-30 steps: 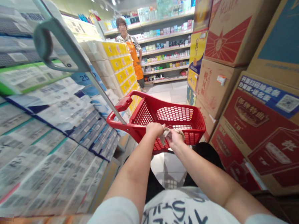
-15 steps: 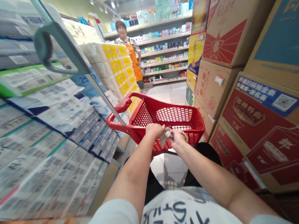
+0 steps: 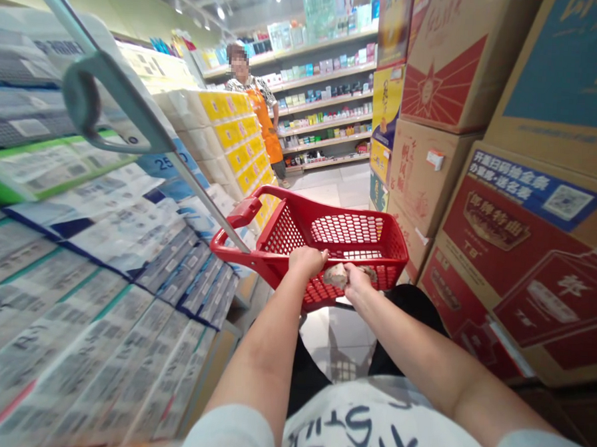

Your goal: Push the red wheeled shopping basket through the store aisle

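Observation:
A red shopping basket [image 3: 346, 216] with a lattice wall stands on the floor before my knees, its inside showing bare red plastic and holes. My left hand [image 3: 307, 259] is closed on the near rim of this basket. Just to its right, my right hand [image 3: 357, 280] grips a crumpled beige-grey cloth [image 3: 334, 275] against the near outer wall. Part of the cloth sticks out on either side of the fingers. A long metal pull handle [image 3: 204, 195] with a grey grip [image 3: 119, 104] rises from the basket's left end and leans toward the upper left.
Stacked packs of paper goods [image 3: 99, 293] line the left side. Cardboard cartons [image 3: 522, 242] are piled high on the right. Beyond the basket, a person in an orange apron [image 3: 263, 125] stands by yellow-and-white packs [image 3: 237, 140]. Stocked shelves [image 3: 325, 91] cross the back above a tiled floor [image 3: 325, 181].
The cloth, bunched between both hands before, is now in my right hand only. My left hand has settled on the basket rim. The view has shifted slightly.

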Motion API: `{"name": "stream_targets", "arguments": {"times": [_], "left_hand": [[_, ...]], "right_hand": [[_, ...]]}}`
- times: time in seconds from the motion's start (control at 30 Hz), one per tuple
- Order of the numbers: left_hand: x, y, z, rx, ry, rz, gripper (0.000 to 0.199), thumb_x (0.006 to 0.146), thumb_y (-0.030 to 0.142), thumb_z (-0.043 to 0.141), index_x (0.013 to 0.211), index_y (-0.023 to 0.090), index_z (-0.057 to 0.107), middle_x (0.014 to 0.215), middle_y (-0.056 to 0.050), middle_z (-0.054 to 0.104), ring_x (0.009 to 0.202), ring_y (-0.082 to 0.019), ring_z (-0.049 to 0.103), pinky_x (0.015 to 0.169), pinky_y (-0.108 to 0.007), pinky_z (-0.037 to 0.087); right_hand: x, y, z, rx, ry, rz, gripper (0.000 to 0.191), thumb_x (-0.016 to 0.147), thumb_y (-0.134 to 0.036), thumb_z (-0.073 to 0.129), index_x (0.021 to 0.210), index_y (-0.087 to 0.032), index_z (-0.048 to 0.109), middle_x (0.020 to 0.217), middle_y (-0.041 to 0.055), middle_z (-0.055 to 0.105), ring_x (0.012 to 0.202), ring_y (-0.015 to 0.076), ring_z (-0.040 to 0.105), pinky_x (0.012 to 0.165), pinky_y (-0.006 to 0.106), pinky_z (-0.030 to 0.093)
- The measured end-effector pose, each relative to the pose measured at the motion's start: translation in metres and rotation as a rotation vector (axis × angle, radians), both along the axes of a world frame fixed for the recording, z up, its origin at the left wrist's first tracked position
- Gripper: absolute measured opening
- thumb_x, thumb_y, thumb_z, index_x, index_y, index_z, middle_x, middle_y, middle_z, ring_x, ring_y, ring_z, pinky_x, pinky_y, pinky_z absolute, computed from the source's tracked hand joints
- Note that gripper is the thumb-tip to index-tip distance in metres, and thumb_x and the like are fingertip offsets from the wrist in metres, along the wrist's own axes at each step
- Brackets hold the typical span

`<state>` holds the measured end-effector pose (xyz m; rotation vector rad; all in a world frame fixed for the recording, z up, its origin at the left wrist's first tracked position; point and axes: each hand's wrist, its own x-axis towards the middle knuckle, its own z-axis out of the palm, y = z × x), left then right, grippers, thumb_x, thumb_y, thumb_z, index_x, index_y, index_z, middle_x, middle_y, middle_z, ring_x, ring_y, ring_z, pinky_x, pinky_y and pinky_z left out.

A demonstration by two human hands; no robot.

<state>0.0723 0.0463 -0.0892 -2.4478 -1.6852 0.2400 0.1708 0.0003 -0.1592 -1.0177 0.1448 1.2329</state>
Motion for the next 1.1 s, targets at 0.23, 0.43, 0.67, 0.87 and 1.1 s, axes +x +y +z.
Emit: {"name": "stream_targets", "arguments": {"times": [0.23, 0.43, 0.67, 0.87, 1.1], "left_hand": [[-0.001, 0.002, -0.002, 0.002, 0.004, -0.014, 0.069, 0.095, 0.054, 0.016, 0.098, 0.017, 0.074, 0.101, -0.014, 0.072, 0.099, -0.028, 0.066, 0.083, -0.036, 0.049], [-0.001, -0.001, 0.001, -0.001, 0.009, -0.022, 0.071, 0.096, 0.055, 0.015, 0.097, 0.016, 0.074, 0.101, -0.015, 0.072, 0.098, -0.028, 0.066, 0.083, -0.036, 0.049], [-0.002, -0.001, 0.001, -0.009, 0.024, -0.046, 0.069, 0.096, 0.053, 0.016, 0.097, 0.016, 0.074, 0.101, -0.016, 0.072, 0.1, -0.028, 0.066, 0.084, -0.036, 0.049], [-0.005, 0.005, 0.002, -0.061, 0.076, -0.083, 0.058, 0.096, 0.049, 0.024, 0.104, 0.017, 0.072, 0.106, -0.015, 0.071, 0.101, -0.027, 0.065, 0.085, -0.035, 0.048], [-0.007, 0.007, 0.005, -0.051, 0.058, -0.056, 0.064, 0.096, 0.053, 0.02, 0.101, 0.017, 0.073, 0.102, -0.016, 0.071, 0.099, -0.029, 0.065, 0.081, -0.037, 0.048]], "right_hand": [[0.002, -0.005, 0.006, 0.017, 0.082, 0.026, 0.014, 0.072, -0.005, 0.055, 0.069, -0.018, 0.051, 0.055, -0.0012, 0.062, 0.052, 0.0154, 0.063, 0.054, 0.027, 0.056], [-0.004, -0.002, 0.018, 0.087, 0.026, -0.029, 0.015, 0.073, -0.008, 0.058, 0.068, -0.019, 0.049, 0.06, -0.0018, 0.063, 0.057, 0.0144, 0.063, 0.059, 0.026, 0.055], [0.015, -0.016, 0.013, 0.283, -0.936, -0.015, 0.018, 0.075, -0.028, 0.064, 0.089, -0.018, 0.058, 0.085, 0.004, 0.066, 0.082, 0.0205, 0.064, 0.077, 0.033, 0.052], [0.036, -0.007, 0.012, 0.403, -1.802, 0.465, 0.023, 0.078, -0.012, 0.056, 0.1, -0.015, 0.064, 0.103, 0.0106, 0.065, 0.098, 0.0219, 0.057, 0.09, 0.034, 0.042], [0.042, -0.016, 0.005, 0.085, -1.859, 0.46, 0.026, 0.088, -0.026, 0.051, 0.111, -0.018, 0.062, 0.108, 0.0093, 0.065, 0.104, 0.0235, 0.055, 0.095, 0.038, 0.034]]}}
